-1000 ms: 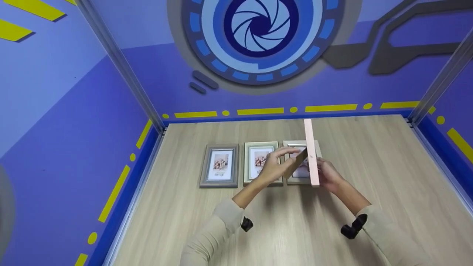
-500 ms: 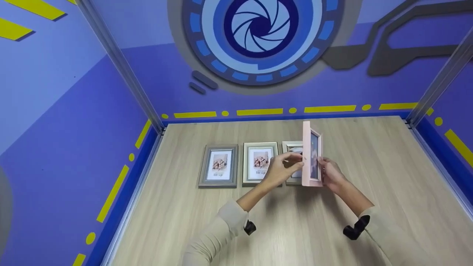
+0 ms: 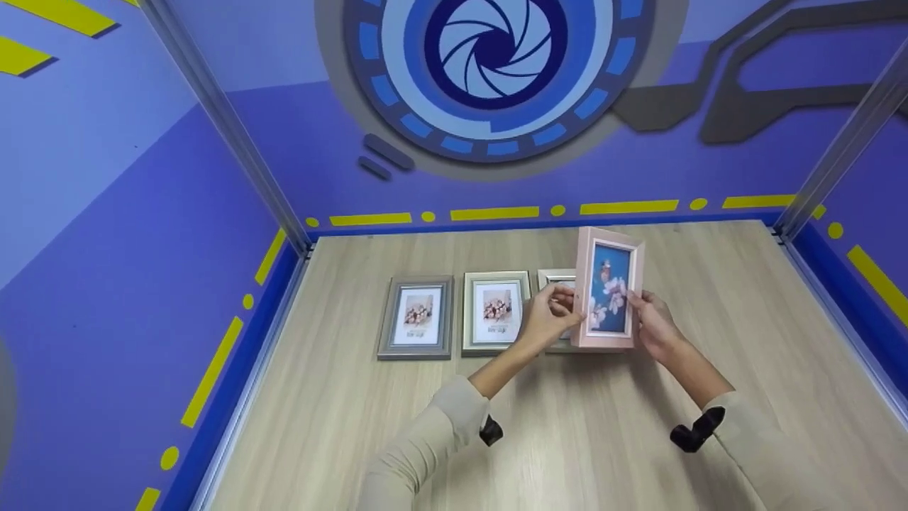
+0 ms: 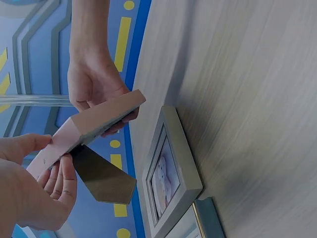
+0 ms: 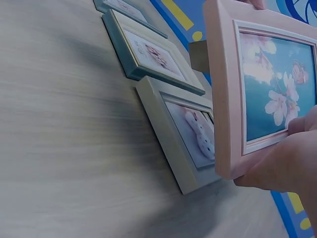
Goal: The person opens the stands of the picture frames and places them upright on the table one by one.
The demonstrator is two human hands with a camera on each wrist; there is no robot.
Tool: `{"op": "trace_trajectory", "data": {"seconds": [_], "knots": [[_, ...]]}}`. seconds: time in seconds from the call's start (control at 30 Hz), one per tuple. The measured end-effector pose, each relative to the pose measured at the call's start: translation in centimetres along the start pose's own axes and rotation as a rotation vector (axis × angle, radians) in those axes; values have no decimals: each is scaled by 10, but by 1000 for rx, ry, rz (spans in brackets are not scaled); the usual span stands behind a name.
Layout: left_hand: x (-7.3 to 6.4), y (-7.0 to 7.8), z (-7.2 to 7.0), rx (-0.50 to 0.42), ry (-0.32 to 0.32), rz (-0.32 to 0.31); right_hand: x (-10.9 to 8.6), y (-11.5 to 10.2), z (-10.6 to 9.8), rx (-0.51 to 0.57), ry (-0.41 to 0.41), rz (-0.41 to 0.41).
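Observation:
A pink picture frame (image 3: 580, 291) with white blossoms on blue is held upright above the table, facing the head camera. My left hand (image 3: 548, 316) pinches its left edge, thumb in front and fingers behind. My right hand (image 3: 656, 326) grips the opposite edge, its thumb over the front border in the right wrist view. From the back of the pink frame a brown stand leg (image 4: 106, 178) sticks out at an angle. Behind it on the table lies a silver frame (image 5: 168, 144), partly covered in the head view.
To the left lie a champagne-coloured frame (image 3: 496, 348) and a grey frame (image 3: 416, 351), both face up in a row with the silver one. The wooden table (image 3: 553, 426) meets a blue back wall (image 3: 284, 156).
The pink frame has turned from edge-on so its picture now faces the head camera, and the stand leg has passed out of the head view. Both hands kept hold of it.

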State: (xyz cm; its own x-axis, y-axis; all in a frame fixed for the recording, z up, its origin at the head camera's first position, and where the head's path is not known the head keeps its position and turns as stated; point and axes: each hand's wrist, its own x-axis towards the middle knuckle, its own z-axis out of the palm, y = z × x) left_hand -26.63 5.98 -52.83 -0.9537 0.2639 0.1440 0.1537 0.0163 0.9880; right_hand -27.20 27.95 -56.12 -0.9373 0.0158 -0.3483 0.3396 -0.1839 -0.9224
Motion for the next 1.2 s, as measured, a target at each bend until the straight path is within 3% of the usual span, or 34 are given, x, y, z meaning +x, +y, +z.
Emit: {"op": "trace_trajectory", "data": {"seconds": [0.07,0.17,0.4,0.67,0.83,1.0,1.2], "knots": [[4,-2,3,-28,10,-19,-1,-1,-4,-55,7,-15],[10,-6,6,14,29,-29,0,-2,-10,-153,28,-37],[23,-14,14,287,63,-4,-5,-9,-22,-360,136,-167],[33,-18,33,380,80,-37,-12,-22,-41,-613,247,-281],[39,-16,49,403,81,-43,-14,-27,-52,-650,308,-290],[45,-18,65,433,59,-12,-12,-28,-60,-675,427,-270],[52,-29,75,360,10,7,-10,-23,-62,-684,549,-283]]}}
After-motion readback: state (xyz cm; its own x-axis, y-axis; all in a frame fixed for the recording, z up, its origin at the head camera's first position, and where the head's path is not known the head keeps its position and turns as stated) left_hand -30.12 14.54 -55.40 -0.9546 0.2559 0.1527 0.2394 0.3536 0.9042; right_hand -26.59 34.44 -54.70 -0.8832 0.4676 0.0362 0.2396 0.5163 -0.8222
